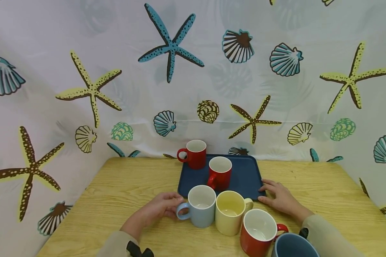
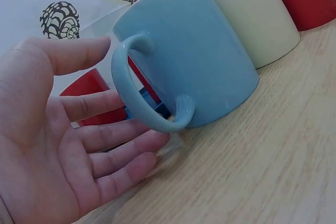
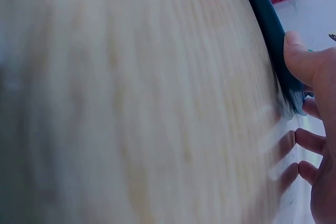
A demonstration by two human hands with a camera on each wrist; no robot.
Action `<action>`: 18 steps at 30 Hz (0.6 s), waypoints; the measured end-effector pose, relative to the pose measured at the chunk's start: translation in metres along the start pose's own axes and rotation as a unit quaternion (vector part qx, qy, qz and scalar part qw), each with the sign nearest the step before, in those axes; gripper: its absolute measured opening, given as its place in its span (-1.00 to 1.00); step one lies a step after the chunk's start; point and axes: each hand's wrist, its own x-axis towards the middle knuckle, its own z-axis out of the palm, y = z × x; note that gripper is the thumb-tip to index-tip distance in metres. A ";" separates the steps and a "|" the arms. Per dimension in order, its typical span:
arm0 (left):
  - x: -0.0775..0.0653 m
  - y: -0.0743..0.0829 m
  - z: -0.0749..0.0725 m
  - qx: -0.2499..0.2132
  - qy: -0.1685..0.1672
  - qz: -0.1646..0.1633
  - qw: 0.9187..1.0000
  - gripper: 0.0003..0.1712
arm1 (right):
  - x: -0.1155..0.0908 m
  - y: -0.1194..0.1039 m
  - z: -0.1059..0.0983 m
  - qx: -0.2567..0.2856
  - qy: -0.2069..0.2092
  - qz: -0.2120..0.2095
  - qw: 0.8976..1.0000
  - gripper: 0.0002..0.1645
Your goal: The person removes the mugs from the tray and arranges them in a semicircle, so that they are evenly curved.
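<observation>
Progress, judged from the layout: partway. Two mugs stand on the blue tray (image 1: 244, 175): the rear red mug (image 1: 197, 159) at its back-left corner and the front red mug (image 1: 222, 180) near its middle. Four stand off it on the wooden table (image 1: 132, 178), in a row slanting toward the person: the light blue mug (image 1: 202, 214), the yellow mug (image 1: 229, 219), the near red mug (image 1: 253, 238) and the dark blue mug (image 1: 294, 246), cut off by the lower border of the head view. If the tray is the gathering place, these four are left.

Grip: the left hand (image 1: 166, 205) is at the light blue mug's handle (image 2: 123, 77), thumb and fingers apart, not closed around it. The right hand (image 1: 278, 197) rests at the tray's front-right corner, thumb against the edge, fingers spread, clamped on nothing.

Edges and room: the tray's right half is bare, with only a low rim to clear. The light blue mug is just in front of the tray, close beside the yellow one, so sideways room there is tight. The patterned curtain (image 1: 196, 89) bounds the back; bare table lies left and right of the hands
</observation>
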 end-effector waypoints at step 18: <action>0.040 0.019 0.009 0.073 0.068 0.046 0.994 -0.44 | 0.000 -0.004 -0.001 0.004 -0.004 0.005 1.000 -0.56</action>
